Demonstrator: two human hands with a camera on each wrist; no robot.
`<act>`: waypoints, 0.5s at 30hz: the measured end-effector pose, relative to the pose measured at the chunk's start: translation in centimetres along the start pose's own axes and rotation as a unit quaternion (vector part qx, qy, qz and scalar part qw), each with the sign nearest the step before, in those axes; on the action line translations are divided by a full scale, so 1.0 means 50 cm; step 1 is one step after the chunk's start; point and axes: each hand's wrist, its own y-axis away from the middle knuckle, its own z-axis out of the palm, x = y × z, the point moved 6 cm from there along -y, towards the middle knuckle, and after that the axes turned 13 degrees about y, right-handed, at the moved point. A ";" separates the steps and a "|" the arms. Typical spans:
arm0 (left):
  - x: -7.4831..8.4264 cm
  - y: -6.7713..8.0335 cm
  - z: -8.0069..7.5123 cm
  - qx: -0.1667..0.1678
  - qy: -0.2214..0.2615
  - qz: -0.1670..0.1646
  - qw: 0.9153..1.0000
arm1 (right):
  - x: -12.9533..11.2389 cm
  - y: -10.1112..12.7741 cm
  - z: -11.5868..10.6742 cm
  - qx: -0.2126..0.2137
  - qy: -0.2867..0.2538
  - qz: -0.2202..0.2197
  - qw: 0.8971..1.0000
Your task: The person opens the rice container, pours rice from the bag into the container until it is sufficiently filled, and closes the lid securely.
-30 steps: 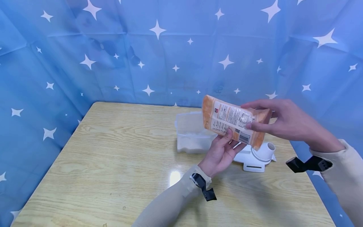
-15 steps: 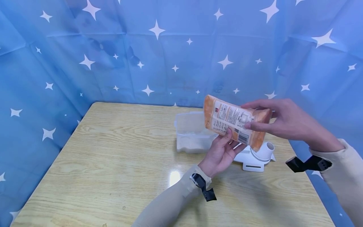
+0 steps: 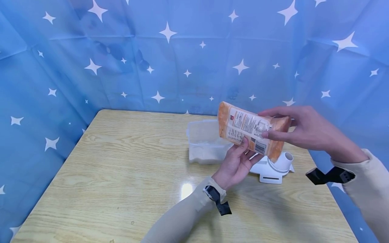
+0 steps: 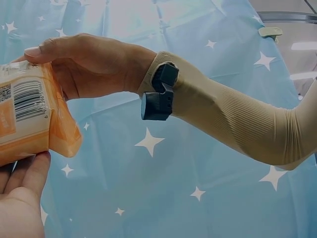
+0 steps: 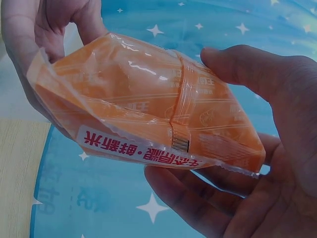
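Both hands hold an orange plastic rice bag [image 3: 243,126] above the table, its printed, barcoded side toward the head camera. My left hand [image 3: 234,167] supports it from below, thumb pressed on the label and fingers behind. At the bag's right end, my right hand [image 3: 313,130] pinches it between thumb and fingers. The left wrist view shows the bag's barcode corner [image 4: 29,101], with the right hand [image 4: 94,64] over the top. In the right wrist view the bag's orange end [image 5: 143,104] has a sealed seam and red printing.
Behind the left hand stands a translucent plastic box [image 3: 202,135] with a pale lower part. To its right, partly under the bag, lies a white plastic piece with a round spout [image 3: 285,162]. A wooden table [image 3: 121,175] meets a blue star-patterned curtain [image 3: 182,84].
The bag has shifted very slightly right in the left hand's hold since the first frame. Otherwise both hands stay in place.
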 end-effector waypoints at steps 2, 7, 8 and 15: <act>0.001 0.000 -0.001 -0.004 0.001 -0.001 1.000 | 0.001 0.000 0.001 -0.003 -0.001 0.001 1.000; 0.004 0.002 -0.001 -0.008 0.000 0.004 1.000 | 0.000 -0.001 0.002 -0.001 -0.002 -0.002 1.000; 0.005 0.002 -0.001 -0.009 0.000 0.005 1.000 | -0.001 -0.001 0.002 -0.001 -0.003 -0.003 1.000; 0.008 0.002 0.000 -0.007 0.001 0.011 1.000 | -0.004 -0.001 0.004 0.007 -0.017 -0.005 1.000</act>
